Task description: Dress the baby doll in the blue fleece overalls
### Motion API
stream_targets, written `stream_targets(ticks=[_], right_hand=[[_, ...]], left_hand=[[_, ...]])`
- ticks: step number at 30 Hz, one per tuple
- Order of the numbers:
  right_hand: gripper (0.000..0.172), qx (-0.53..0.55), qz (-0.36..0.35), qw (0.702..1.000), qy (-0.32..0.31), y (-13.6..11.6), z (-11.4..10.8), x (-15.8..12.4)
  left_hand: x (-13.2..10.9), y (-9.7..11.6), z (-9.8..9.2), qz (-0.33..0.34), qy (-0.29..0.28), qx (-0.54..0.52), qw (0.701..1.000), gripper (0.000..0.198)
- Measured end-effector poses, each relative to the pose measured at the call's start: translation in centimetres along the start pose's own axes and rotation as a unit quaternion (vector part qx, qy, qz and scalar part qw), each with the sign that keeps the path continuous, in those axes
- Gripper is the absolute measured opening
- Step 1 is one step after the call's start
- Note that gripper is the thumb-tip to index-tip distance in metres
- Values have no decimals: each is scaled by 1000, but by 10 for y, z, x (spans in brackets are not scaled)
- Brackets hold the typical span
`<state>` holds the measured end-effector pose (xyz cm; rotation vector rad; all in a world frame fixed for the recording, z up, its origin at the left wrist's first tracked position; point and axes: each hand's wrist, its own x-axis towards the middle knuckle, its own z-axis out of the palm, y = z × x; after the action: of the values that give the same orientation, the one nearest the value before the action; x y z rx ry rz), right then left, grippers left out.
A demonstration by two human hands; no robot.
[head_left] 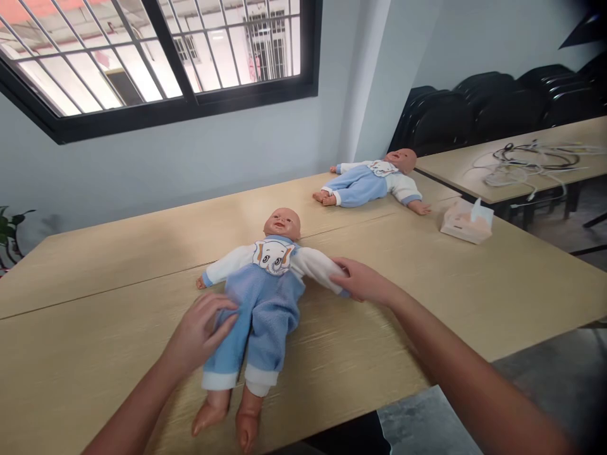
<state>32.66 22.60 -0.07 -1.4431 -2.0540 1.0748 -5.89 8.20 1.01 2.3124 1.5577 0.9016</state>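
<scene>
A baby doll (265,309) lies on its back on the wooden table, head away from me and bare feet toward me. It wears a blue and white outfit with an elephant face on the chest. My right hand (363,281) is closed around the doll's white sleeve (320,265) near the blue cuff, partly hiding the doll's hand. Beside the doll's hip and upper leg is my left hand (196,332), fingers bent and thumb apart, with the fingertips at the blue trousers. Nothing shows between those fingers.
A second, similarly dressed doll (372,180) lies farther back on the table (118,347). To its right stands a tissue box (467,221). Tangled cables (535,164) lie on another table, with stacked black chairs (441,120) behind. A barred window (190,63) is in the wall.
</scene>
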Motion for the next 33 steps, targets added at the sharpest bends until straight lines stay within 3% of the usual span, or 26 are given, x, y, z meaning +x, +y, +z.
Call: stream_targets(ticks=[3,4,7,9,11,14,17,20,22,25,28,33], right_hand=[[38,-120,-84,968,202,-16,38,-34],[36,-126,-121,956,236,-25,59,-52],[40,-97,-297,933,178,-52,129,-113],[44,-142,-450,867,158,-67,167,-142],[40,-203,-496,832,146,-75,187,-154],[23,-263,-500,821,82,-71,180,-146],[8,-278,-506,816,19,-52,148,-131],[14,-267,-474,839,14,-35,119,-128],[20,-256,-445,858,34,-32,111,-136],[26,-259,-431,862,58,-45,125,-154],[41,-297,-415,858,56,-63,157,-165],[23,-307,-344,881,104,-65,197,-153]], left_hand=[[-52,-22,1,-98,25,-19,995,25],[-68,-24,4,-126,21,-43,991,32],[-104,-18,22,-180,1,-132,975,52],[-117,-5,38,-203,17,-167,965,59],[-123,10,55,-230,55,-175,956,58],[-119,31,79,-254,101,-170,947,56],[-106,44,93,-237,109,-159,952,56],[-97,48,96,-203,94,-170,960,59],[-97,49,94,-183,88,-178,963,58],[-104,49,89,-156,87,-118,977,34],[-106,49,85,-119,53,-29,991,7],[-103,53,80,-49,29,53,997,11]])
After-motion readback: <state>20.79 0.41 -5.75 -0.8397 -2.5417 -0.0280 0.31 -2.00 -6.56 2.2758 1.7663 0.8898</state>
